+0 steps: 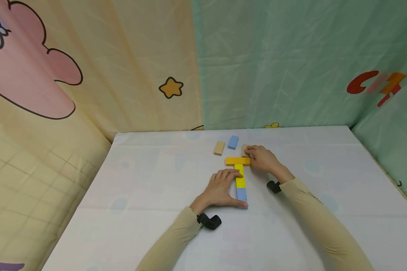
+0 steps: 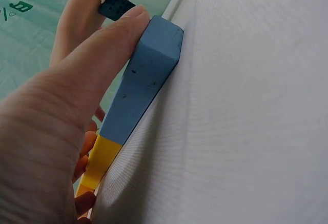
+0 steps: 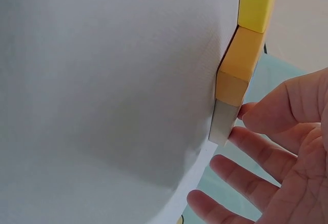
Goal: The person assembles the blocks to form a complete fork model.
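On the white-covered table a wooden block row runs away from me: a light blue block point(image 1: 241, 194) nearest, a yellow block point(image 1: 240, 182) beyond it, and an orange block point(image 1: 236, 162) lying crosswise at the far end. My left hand point(image 1: 220, 189) spreads along the row, its thumb on the near end of the blue block point(image 2: 146, 75) and its fingertips at the yellow block. Beyond the crosspiece's right end, my right hand point(image 1: 263, 160) pinches a tan block point(image 3: 224, 122) between thumb and index finger. That block touches the orange block point(image 3: 238, 62).
Behind the row lie a loose tan block point(image 1: 219, 148) and a loose blue block point(image 1: 233, 142). Cartoon-printed curtains point(image 1: 149, 56) hang at the table's back and sides. Each wrist wears a black camera point(image 1: 210, 222).
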Demonstrator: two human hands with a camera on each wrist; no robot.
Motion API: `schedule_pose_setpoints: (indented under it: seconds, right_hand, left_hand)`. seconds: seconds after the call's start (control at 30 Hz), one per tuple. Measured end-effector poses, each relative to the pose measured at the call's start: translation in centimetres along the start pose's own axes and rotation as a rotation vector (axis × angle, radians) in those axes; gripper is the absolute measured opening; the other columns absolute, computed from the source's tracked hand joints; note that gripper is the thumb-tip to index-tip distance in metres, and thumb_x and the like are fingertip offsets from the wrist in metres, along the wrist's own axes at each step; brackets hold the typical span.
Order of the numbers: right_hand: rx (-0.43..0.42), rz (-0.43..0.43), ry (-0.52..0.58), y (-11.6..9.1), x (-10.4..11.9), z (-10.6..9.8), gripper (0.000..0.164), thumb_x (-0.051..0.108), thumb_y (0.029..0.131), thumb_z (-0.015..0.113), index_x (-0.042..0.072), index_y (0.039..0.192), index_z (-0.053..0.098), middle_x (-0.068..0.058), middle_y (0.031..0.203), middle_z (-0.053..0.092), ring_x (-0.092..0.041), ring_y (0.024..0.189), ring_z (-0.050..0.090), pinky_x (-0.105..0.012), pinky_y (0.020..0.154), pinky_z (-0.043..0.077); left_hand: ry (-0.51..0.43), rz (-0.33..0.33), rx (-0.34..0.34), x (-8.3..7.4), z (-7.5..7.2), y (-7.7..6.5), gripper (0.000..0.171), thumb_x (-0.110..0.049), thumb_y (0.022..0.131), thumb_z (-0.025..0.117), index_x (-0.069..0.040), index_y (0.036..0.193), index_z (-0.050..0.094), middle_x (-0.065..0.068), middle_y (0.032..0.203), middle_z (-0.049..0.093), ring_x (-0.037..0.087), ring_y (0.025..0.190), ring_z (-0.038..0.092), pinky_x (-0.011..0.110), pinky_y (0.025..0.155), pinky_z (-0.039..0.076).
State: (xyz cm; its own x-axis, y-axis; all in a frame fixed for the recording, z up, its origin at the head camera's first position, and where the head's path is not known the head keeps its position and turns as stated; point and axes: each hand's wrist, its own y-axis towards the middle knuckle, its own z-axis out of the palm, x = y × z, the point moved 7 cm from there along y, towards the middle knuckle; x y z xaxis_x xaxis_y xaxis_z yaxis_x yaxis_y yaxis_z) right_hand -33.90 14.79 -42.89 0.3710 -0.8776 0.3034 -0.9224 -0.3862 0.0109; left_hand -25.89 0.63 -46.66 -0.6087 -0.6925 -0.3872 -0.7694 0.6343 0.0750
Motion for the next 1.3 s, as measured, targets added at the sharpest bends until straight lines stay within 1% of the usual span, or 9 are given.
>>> schedule_pose_setpoints:
  seconds: [0.3,0.63,1.1,1.3]
  right_hand:
    - [0.012,0.012,-0.004,-0.17,-0.14,0.21,0.043,0.005,0.091,0.051,-0.004,0.132,0.051,-0.023,0.136,0.047,-0.043,0.122,0.043,-0.058,0.093,0.038]
    - [0.028,0.024,-0.003,-0.29,-0.3,0.52,0.044,0.006,0.092,0.051,-0.003,0.135,0.049,-0.022,0.139,0.044,-0.043,0.124,0.041,-0.059,0.093,0.037]
    - [0.018,0.029,0.004,-0.22,-0.22,0.51,0.044,0.005,0.091,0.051,-0.003,0.134,0.05,-0.022,0.139,0.044,-0.043,0.124,0.041,-0.06,0.093,0.036]
    - [0.016,0.025,0.004,-0.22,-0.25,0.43,0.045,0.005,0.09,0.051,-0.003,0.135,0.049,-0.023,0.138,0.044,-0.043,0.123,0.041,-0.06,0.093,0.037]
  left_hand:
    - [-0.007,0.007,0.005,-0.18,0.03,-0.04,0.091,-0.076,0.065,0.066,-0.027,0.136,0.039,-0.007,0.146,0.028,0.015,0.13,0.027,0.036,0.097,0.027]
    - [0.0,0.004,0.004,-0.05,0.17,0.03,0.091,-0.076,0.065,0.066,-0.027,0.136,0.039,-0.006,0.146,0.028,0.015,0.13,0.026,0.036,0.098,0.027]
    - [0.007,-0.008,-0.004,0.07,0.12,0.05,0.091,-0.077,0.064,0.066,-0.027,0.136,0.039,-0.007,0.146,0.03,0.015,0.13,0.027,0.035,0.097,0.028]
    - [0.004,-0.013,0.005,0.04,0.07,0.01,0.091,-0.076,0.065,0.066,-0.027,0.136,0.039,-0.006,0.146,0.029,0.015,0.131,0.025,0.035,0.097,0.027]
